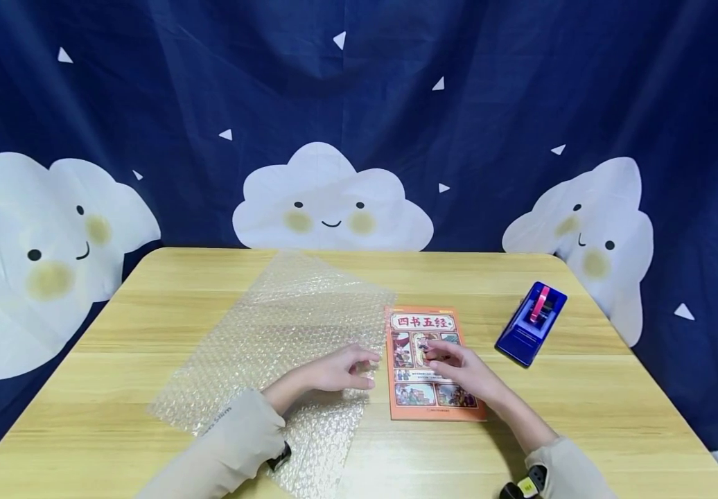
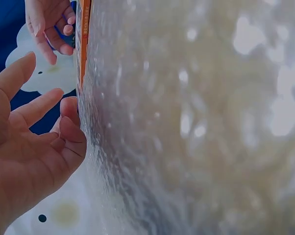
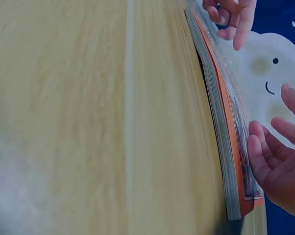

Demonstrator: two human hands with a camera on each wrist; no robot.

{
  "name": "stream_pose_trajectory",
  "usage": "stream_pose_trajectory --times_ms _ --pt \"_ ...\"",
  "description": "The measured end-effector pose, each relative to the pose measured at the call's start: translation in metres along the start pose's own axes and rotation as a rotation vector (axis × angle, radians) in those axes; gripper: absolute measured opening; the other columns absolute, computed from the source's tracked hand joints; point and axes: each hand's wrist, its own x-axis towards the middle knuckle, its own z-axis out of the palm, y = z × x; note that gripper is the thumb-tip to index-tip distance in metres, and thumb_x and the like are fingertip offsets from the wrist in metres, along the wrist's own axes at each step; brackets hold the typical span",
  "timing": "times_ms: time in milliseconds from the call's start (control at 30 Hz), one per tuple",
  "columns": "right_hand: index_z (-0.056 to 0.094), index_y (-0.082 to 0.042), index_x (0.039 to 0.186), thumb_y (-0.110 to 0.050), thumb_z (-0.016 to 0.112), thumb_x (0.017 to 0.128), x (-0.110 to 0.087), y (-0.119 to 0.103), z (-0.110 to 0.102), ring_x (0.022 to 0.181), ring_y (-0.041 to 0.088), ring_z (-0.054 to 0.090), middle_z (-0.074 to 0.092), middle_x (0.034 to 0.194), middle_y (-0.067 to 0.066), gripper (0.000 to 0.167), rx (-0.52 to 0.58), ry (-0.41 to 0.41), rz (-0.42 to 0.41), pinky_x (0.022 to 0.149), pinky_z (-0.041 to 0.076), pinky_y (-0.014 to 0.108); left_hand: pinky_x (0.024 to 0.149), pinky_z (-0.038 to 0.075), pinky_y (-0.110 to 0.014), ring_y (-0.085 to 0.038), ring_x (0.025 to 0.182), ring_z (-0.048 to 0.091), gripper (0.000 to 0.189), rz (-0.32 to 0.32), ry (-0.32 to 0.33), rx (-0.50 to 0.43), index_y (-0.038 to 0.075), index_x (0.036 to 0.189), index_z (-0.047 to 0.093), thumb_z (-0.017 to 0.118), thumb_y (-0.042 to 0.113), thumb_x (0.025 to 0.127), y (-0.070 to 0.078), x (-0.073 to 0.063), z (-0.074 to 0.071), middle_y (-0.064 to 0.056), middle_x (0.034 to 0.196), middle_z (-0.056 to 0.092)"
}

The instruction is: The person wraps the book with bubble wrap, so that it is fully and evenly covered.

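Observation:
A book [image 1: 424, 374] with an orange illustrated cover lies flat on the table, its thick page block [image 3: 218, 112] showing in the right wrist view. Left of it, a sheet of clear bubble wrap [image 1: 272, 333] is spread out, its edge running close along the book's left side. My left hand [image 1: 342, 369] is over the bubble wrap near the book, fingers loosely bent around nothing. Over the book's cover, my right hand [image 1: 459, 367] hovers with relaxed, slightly curled fingers [image 3: 258, 147] and holds nothing. The two hands face each other across the book's left part.
To the right of the book lies a blue device [image 1: 530, 326] with a red strip on top. The wooden table [image 1: 583, 416] ends at a dark blue curtain [image 1: 490, 125] printed with smiling clouds.

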Motion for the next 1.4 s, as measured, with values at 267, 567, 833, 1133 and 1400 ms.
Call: stream_pose_trajectory --times_ms 267,567,833,1133,1400 --pt "0.038 0.008 0.133 -0.020 0.055 0.091 -0.006 0.000 -0.004 0.096 0.026 0.055 0.054 0.118 0.025 0.053 0.001 0.013 0.006 0.076 0.048 0.024 0.074 0.040 -0.020 -0.014 0.083 0.044 0.049 -0.041 -0.037 0.014 -0.005 0.127 0.048 0.061 0.020 0.086 0.005 0.003 0.002 -0.009 0.099 0.050" --pt "0.041 0.009 0.130 -0.018 0.057 0.090 -0.013 0.005 -0.012 0.095 0.022 0.056 0.055 0.117 0.025 0.051 -0.007 0.067 0.040 0.076 0.049 0.023 0.078 0.041 -0.023 -0.015 0.084 0.045 0.043 -0.037 -0.072 0.018 -0.008 0.121 0.052 0.059 0.018 0.087 0.006 0.008 0.005 -0.008 0.093 0.048" --pt "0.045 0.010 0.127 -0.015 0.059 0.088 -0.022 0.009 -0.022 0.092 0.020 0.057 0.057 0.111 0.023 0.048 -0.038 0.132 0.047 0.074 0.049 0.022 0.060 0.024 -0.018 -0.009 0.061 0.025 0.026 0.008 -0.092 0.066 -0.002 0.077 0.041 0.058 0.015 0.087 0.007 0.014 0.005 0.001 0.065 0.028" --pt "0.049 0.011 0.123 -0.015 0.061 0.087 -0.026 0.016 -0.029 0.099 0.030 0.057 0.057 0.113 0.025 0.046 -0.136 0.215 0.070 0.082 0.047 0.026 0.047 0.022 -0.016 -0.005 0.046 0.021 0.031 -0.108 -0.119 0.011 0.005 0.069 0.035 0.059 0.011 0.086 0.015 0.021 0.004 0.007 0.053 0.023" --pt "0.048 0.009 0.125 -0.017 0.063 0.086 -0.030 0.016 -0.030 0.105 0.035 0.055 0.052 0.122 0.027 0.050 -0.134 0.205 0.113 0.087 0.046 0.037 0.048 0.027 -0.018 -0.008 0.049 0.027 0.025 -0.169 -0.099 0.027 -0.006 0.101 0.056 0.061 0.012 0.085 0.023 0.025 0.007 0.005 0.056 0.032"
